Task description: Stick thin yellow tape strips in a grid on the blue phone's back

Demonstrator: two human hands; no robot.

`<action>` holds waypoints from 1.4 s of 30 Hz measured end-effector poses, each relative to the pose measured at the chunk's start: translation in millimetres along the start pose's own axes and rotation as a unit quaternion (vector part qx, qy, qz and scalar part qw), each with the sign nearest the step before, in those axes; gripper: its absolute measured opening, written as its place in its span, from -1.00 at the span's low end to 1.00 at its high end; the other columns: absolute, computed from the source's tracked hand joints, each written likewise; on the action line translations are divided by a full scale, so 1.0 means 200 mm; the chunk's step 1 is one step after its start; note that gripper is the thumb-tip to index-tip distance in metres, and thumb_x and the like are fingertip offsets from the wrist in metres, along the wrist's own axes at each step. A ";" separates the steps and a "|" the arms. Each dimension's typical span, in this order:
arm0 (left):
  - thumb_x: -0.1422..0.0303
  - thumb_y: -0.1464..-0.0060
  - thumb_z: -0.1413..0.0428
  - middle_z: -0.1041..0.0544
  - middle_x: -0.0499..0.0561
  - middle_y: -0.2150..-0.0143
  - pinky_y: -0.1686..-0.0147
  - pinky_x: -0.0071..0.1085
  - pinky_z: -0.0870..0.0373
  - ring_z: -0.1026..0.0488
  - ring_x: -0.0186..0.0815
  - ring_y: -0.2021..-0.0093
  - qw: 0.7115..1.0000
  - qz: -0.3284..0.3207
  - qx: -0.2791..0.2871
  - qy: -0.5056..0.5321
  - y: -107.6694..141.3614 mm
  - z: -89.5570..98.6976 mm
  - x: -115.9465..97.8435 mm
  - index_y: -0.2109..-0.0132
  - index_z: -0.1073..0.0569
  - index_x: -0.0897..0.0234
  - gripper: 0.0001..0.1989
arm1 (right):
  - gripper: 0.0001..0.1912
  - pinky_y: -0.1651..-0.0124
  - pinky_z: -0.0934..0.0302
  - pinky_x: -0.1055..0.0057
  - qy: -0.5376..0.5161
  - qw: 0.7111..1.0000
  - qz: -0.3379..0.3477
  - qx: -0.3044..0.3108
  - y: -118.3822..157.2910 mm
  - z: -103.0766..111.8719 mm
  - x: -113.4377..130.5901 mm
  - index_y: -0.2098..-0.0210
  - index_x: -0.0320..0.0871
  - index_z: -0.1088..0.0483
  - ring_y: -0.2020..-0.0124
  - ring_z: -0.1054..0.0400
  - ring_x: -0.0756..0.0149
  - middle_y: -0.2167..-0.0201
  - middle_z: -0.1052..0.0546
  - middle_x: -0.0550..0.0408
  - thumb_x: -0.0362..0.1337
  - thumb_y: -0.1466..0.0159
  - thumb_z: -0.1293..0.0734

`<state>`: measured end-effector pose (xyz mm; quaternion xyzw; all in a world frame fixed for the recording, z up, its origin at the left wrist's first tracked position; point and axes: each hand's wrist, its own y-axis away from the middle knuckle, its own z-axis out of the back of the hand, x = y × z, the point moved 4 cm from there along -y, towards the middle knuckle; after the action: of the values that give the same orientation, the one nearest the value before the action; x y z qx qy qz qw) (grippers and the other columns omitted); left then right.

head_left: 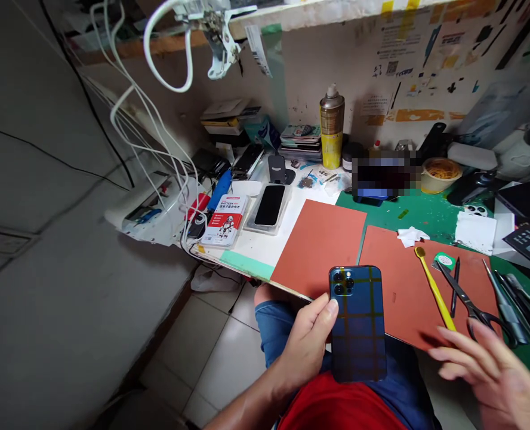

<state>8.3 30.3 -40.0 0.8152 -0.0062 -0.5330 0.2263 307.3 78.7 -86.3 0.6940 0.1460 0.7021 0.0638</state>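
My left hand [315, 327] grips a dark blue smartphone [359, 334] by its left edge, thumb on the back. The phone's back faces me, with a camera cluster at its upper left and yellowish bands crossing it like a plaid. It is held upright above my lap, at the front edge of the bench. My right hand [493, 373] is off to the right, fingers spread, holding nothing. Close to its fingertips lie a yellow-handled brush [435, 291] and black scissors [464, 295] on an orange-brown mat [408, 286].
A second orange-brown mat [321, 239] lies leftward. Behind it are another phone [270, 205] on a clear case, a battery box [225, 221] and a yellow spray can [332, 128]. Tweezers [507, 304] and other tools line the right. White cables [157, 131] hang at the left.
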 end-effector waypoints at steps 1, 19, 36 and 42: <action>-0.03 -0.37 -0.13 -0.57 0.07 0.32 0.15 -0.28 -0.42 -0.49 -0.17 0.23 1.000 0.000 -0.002 -0.009 0.00 0.00 0.00 0.12 -0.63 0.32 -0.53 | -0.44 -0.01 -0.57 -0.04 -0.019 0.999 -0.014 0.030 0.00 -0.09 0.01 -0.44 0.15 -0.35 -0.06 -0.63 -0.15 -0.26 -0.59 -0.17 0.08 -0.52 -0.21; -0.06 -0.40 -0.06 -0.51 0.03 0.30 0.25 -0.37 -0.29 -0.34 -0.24 0.28 0.998 0.014 0.027 -0.051 0.01 -0.04 -0.11 0.16 -0.60 0.32 -0.49 | -0.61 0.02 -0.63 0.22 0.000 0.987 -0.061 0.151 -0.02 -0.52 0.13 0.05 -0.08 -0.76 0.03 -0.68 -0.18 0.02 -0.73 -0.13 0.01 -0.24 -0.58; 0.01 -0.37 -0.16 -0.61 0.15 -0.08 0.04 -0.26 -0.48 -0.54 -0.09 -0.01 0.999 -0.009 -0.044 0.010 0.00 -0.04 -0.07 -0.40 -0.42 0.16 -0.41 | -0.63 0.11 -0.66 0.19 -0.002 0.996 -0.010 0.092 0.01 -0.52 0.16 0.04 -0.10 -0.75 0.27 -0.72 -0.09 0.19 -0.76 -0.11 -0.09 -0.21 -0.62; -0.26 -0.23 -0.14 -0.45 0.29 -0.38 -0.15 -0.17 -0.44 -0.54 -0.04 -0.14 0.992 -0.030 -0.032 0.121 -0.04 -0.11 -0.05 -0.51 -0.25 0.19 -0.09 | -0.65 0.03 -0.62 0.13 0.198 0.917 0.344 0.040 0.13 -0.73 0.38 -0.05 0.04 -0.72 0.21 -0.71 -0.04 0.13 -0.75 0.01 -0.38 -0.31 -0.50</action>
<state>21.8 47.8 -27.8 0.8659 0.0633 -0.4369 0.2353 163.1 59.4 -5.1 0.5500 -0.0643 0.7973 -0.2399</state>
